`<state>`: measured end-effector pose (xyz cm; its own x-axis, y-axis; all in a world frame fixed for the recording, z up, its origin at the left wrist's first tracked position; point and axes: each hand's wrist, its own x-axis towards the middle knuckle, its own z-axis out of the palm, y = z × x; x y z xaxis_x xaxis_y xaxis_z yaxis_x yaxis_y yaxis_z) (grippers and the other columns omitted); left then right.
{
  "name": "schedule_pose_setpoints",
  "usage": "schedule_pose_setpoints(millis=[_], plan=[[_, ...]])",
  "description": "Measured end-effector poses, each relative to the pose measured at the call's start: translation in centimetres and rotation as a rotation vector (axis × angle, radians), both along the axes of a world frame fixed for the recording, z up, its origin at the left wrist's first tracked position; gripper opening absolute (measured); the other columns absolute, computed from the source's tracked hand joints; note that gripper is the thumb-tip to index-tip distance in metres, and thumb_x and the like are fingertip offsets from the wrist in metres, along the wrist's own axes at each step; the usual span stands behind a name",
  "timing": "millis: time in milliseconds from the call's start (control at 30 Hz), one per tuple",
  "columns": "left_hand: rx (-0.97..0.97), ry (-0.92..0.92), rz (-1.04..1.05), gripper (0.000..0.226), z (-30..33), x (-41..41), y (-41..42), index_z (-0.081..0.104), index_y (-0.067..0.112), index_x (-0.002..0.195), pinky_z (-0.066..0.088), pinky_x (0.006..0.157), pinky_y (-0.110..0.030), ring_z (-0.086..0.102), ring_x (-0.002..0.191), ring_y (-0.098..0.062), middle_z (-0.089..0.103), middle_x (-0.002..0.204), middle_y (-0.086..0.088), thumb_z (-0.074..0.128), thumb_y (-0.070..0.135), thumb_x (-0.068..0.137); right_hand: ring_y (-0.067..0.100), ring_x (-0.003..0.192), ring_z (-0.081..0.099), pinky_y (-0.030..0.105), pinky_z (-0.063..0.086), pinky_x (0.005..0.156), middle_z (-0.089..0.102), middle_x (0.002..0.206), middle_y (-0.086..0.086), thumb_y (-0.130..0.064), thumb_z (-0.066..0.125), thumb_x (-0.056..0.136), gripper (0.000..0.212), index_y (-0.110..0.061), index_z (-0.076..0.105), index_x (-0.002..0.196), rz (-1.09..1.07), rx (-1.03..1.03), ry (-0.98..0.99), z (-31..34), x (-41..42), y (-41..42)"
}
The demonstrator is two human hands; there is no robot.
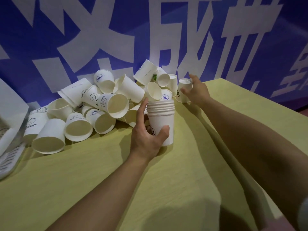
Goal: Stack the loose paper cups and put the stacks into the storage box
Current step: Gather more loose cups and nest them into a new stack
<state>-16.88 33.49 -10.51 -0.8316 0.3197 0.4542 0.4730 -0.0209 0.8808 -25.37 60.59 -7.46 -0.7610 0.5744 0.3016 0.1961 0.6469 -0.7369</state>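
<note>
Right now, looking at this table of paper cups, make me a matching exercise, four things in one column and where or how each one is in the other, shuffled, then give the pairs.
Things:
1. cup stack
2. upside-down cup
3. loose cup pile
4. storage box

States:
A. lying jumbled against the blue banner
B. at the table's far left edge, only partly in view
C. upright, gripped by the left hand
D. base up, with the right hand closing around it

Pairs: 1-C, 2-D, 3-A, 4-B
</note>
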Motion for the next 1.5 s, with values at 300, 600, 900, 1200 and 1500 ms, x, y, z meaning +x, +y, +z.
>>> schedule_pose_setpoints(millis=[300,600,900,1200,1500], plan=[[-0.051,0.031,-0.091,0.09,0.2,0.7,-0.2,0.027,0.068,0.141,0.058,0.083,-0.03,0.067,0.101,-0.004,0.066,0.116,0.023,0.071,0.05,0.065,0.019,0.11,0.056,0.035,0.058,0.09,0.044,0.129,-0.003,-0.024,0.066,0.086,0.053,-0.046,0.048,0.13,0.187,-0.171,0.422,4.1,8.6,-4.1],[-0.176,0.096,-0.166,0.097,0.5,1.2,-0.4,0.013,0.068,0.146,0.055,0.096,-0.037,0.057,0.124,-0.01,0.048,0.149,0.009,0.07,0.055,0.068,0.021,0.102,0.063,0.034,0.057,0.085,0.063,0.106,0.0,-0.034,0.045,0.103,0.025,-0.012,0.057,0.106,0.363,-0.442,0.276,4.6,14.0,-10.8],[0.004,-0.032,-0.111,0.093,0.2,0.6,-0.4,0.023,0.064,0.143,0.059,0.083,-0.035,0.068,0.103,-0.01,0.064,0.121,0.007,0.073,0.052,0.065,0.008,0.115,0.058,0.034,0.054,0.094,0.057,0.131,-0.008,-0.028,0.051,0.1,0.038,-0.045,0.051,0.134,0.523,-0.288,0.192,3.7,13.5,-10.6],[0.083,-0.044,-0.07,0.09,0.5,0.4,-0.2,0.025,0.055,0.14,0.055,0.08,-0.017,0.06,0.102,0.014,0.055,0.111,0.05,0.069,0.052,0.061,0.013,0.11,0.058,0.039,0.054,0.093,0.06,0.128,-0.002,-0.038,0.038,0.106,0.036,-0.025,0.059,0.132,0.253,-0.125,0.201,3.3,7.5,-7.3],[0.154,-0.065,-0.037,0.095,0.2,-0.3,0.1,0.024,0.048,0.147,0.055,0.082,-0.02,0.061,0.109,0.008,0.059,0.113,0.045,0.07,0.048,0.064,0.028,0.133,0.047,0.043,0.041,0.108,0.047,0.149,0.004,-0.014,0.069,0.092,0.068,-0.027,0.037,0.15,0.117,0.139,-0.046,1.8,-3.9,-1.9]])
